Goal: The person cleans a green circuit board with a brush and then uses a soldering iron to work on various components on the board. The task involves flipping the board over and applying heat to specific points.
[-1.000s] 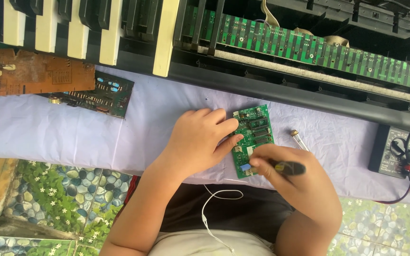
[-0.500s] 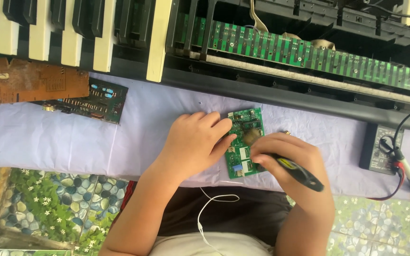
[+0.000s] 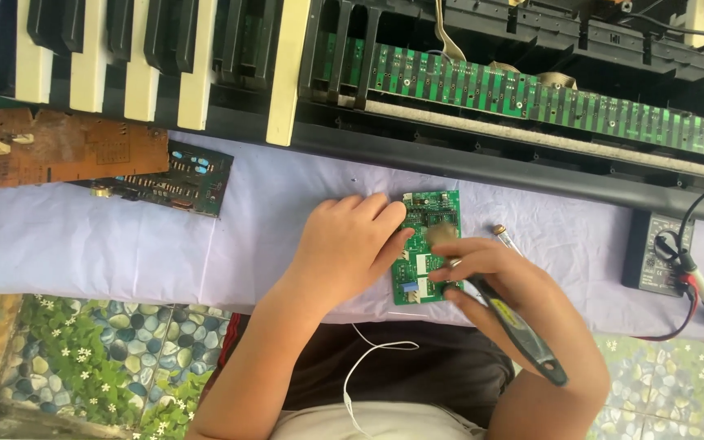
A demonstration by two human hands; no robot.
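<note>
Head cam, looking straight down: the small green circuit board [image 3: 425, 244] lies flat on the cloth-covered desk [image 3: 83, 244], long axis running from the body toward the opened keyboard [image 3: 368, 90]. Left hand [image 3: 344, 248] sits on the board's left edge, fingers [image 3: 389, 216] spread flat and pinning it, not clenched. Right hand [image 3: 499, 281] comes in from the board's right, fingers wrapped round a black pen-shaped tool [image 3: 519, 330] whose tip meets the board's lower right.
</note>
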